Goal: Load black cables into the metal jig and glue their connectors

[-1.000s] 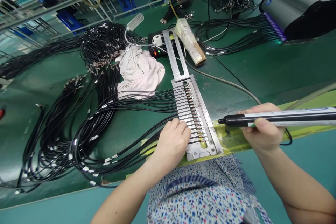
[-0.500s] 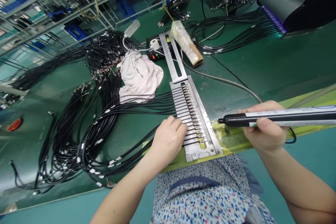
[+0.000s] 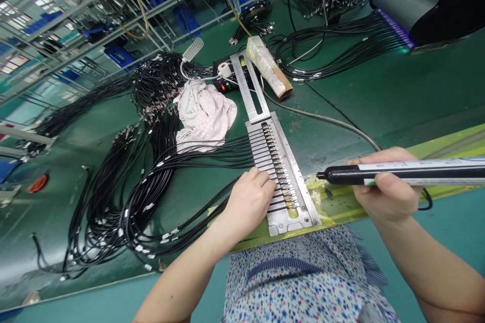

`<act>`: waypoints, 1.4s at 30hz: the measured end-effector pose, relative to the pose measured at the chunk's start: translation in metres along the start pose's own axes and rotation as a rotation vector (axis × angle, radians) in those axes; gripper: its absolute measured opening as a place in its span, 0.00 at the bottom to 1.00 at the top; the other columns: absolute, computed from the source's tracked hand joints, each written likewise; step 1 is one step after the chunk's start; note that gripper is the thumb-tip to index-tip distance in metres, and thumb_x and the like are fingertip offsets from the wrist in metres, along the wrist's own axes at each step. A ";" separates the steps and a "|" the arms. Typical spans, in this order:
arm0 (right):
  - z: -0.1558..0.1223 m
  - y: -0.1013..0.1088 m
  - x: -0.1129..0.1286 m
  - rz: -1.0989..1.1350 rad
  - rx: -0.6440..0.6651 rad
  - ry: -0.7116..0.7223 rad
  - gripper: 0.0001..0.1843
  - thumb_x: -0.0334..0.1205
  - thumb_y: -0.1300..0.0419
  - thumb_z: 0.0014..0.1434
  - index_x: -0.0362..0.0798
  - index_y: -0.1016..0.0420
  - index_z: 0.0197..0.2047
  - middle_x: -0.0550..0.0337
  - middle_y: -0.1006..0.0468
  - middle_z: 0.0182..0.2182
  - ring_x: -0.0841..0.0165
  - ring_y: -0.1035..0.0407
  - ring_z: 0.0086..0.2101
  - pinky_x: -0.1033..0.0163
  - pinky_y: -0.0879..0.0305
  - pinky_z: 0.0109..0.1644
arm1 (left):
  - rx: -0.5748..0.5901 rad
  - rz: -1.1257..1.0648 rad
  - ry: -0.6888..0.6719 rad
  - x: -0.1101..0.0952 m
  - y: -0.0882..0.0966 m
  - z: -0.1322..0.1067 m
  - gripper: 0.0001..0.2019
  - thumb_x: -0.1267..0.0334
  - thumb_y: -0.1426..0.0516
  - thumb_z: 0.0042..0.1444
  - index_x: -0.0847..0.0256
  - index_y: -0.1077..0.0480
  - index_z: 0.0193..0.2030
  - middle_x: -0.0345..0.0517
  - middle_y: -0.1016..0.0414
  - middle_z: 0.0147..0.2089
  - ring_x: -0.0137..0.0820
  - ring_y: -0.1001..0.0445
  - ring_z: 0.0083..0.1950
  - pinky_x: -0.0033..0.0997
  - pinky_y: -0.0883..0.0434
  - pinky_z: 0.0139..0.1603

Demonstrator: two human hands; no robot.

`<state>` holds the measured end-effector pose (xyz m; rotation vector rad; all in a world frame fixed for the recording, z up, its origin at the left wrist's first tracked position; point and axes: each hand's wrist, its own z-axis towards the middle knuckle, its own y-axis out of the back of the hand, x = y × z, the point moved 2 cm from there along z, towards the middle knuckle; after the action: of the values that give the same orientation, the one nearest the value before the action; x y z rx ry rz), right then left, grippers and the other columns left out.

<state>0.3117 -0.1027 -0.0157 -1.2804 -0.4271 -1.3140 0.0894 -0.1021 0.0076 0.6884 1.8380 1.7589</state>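
A slotted metal fixture (image 3: 288, 161) lies on the bench in front of me, with a row of thin black cables (image 3: 235, 144) laid side by side in its slots. Small metal connector ends (image 3: 278, 161) line up along its middle. My left hand (image 3: 252, 194) rests on the fixture's left side, fingers curled together over the lower cables; its fingertips are partly hidden. To the right, my right hand (image 3: 390, 184) grips a thick black-and-white pen-shaped tool (image 3: 344, 174). The tool's narrow tip points left, apart from the fixture, above the yellow-taped bench edge.
Coiled black cable bundles (image 3: 140, 207) cover the bench's left. A pale cloth (image 3: 208, 113), a small lamp (image 3: 193, 49) and a tape-wrapped block (image 3: 269, 68) lie beyond the fixture. A grey machine (image 3: 428, 5) with purple light stands at the back right, cables running into it.
The view has shifted slightly, moving the bench things a little right and down. My left hand stays over the cables, and my right hand still holds the tool nearly level.
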 end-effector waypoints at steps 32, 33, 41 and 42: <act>-0.005 0.009 0.001 -0.018 -0.056 0.023 0.07 0.38 0.38 0.40 0.47 0.23 0.26 0.64 0.28 0.15 0.74 0.45 0.09 0.65 0.53 0.07 | -0.027 0.030 0.059 0.006 -0.007 0.002 0.12 0.58 0.48 0.60 0.63 0.32 0.30 0.46 0.31 0.32 0.35 0.36 0.36 0.35 0.34 0.38; -0.005 0.009 0.001 -0.015 -0.056 0.030 0.07 0.38 0.38 0.40 0.46 0.23 0.26 0.65 0.29 0.14 0.74 0.45 0.09 0.65 0.53 0.07 | -0.034 0.026 0.063 0.006 -0.007 0.003 0.12 0.59 0.48 0.61 0.63 0.32 0.30 0.46 0.30 0.32 0.34 0.36 0.36 0.34 0.34 0.38; -0.006 0.014 0.000 -0.019 -0.053 0.031 0.07 0.38 0.38 0.41 0.47 0.23 0.27 0.65 0.28 0.16 0.73 0.45 0.09 0.65 0.52 0.07 | -0.078 0.030 0.024 0.002 -0.007 0.015 0.09 0.65 0.48 0.61 0.63 0.30 0.32 0.46 0.29 0.33 0.34 0.34 0.36 0.33 0.33 0.37; -0.007 0.014 0.000 -0.025 -0.055 0.035 0.07 0.38 0.38 0.41 0.47 0.23 0.27 0.65 0.27 0.16 0.74 0.45 0.09 0.65 0.52 0.08 | -0.077 0.046 0.007 0.001 -0.007 0.016 0.09 0.65 0.48 0.60 0.63 0.30 0.32 0.45 0.29 0.32 0.34 0.33 0.36 0.33 0.33 0.37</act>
<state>0.3210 -0.1115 -0.0241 -1.2993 -0.3857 -1.3750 0.0989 -0.0900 0.0001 0.7006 1.7623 1.8526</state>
